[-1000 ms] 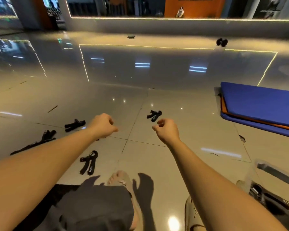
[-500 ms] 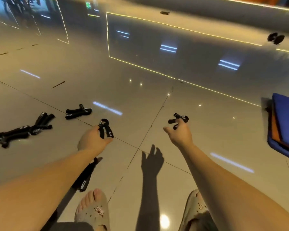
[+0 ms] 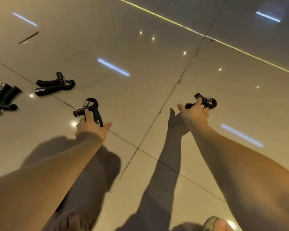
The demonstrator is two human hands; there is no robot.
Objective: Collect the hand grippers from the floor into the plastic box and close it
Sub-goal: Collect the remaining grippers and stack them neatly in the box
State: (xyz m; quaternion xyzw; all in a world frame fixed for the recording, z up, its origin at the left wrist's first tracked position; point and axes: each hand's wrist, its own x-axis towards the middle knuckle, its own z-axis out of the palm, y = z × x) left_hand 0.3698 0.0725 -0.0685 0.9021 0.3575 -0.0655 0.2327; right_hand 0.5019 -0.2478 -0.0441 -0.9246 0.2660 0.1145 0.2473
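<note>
- Two hand grippers are in hand on my feed, one per grip.
- The left grip (image 3: 90,129), at about 8 o'clock in the view, is clenched on the near hand gripper (image 3: 92,108). Its forefinger lies up between the two handles, its thumb sticks out toward 3 o'clock, and the spring end points to 12.
- The right grip (image 3: 194,114), at 3 o'clock, grasps the far hand gripper (image 3: 207,101). The fingers curl over the handles, the thumb stretches toward 9 o'clock, and the spring and hooked end poke out toward 2 o'clock.
- I cannot tell whether either piece is clear of the glossy beige floor (image 3: 140,77) or touching it.
- A loose hand gripper (image 3: 55,85) lies flat on the tiles at 10 o'clock from the left grip, well apart from it. Its handles point to 9 o'clock.
- At the 9 o'clock edge more black handles (image 3: 2,99) lie on the floor, cut off by the frame, so I cannot count them.
- Blurred bare toes (image 3: 70,219) show at 6 o'clock and a slipper tip (image 3: 213,224) at 5 o'clock.
</note>
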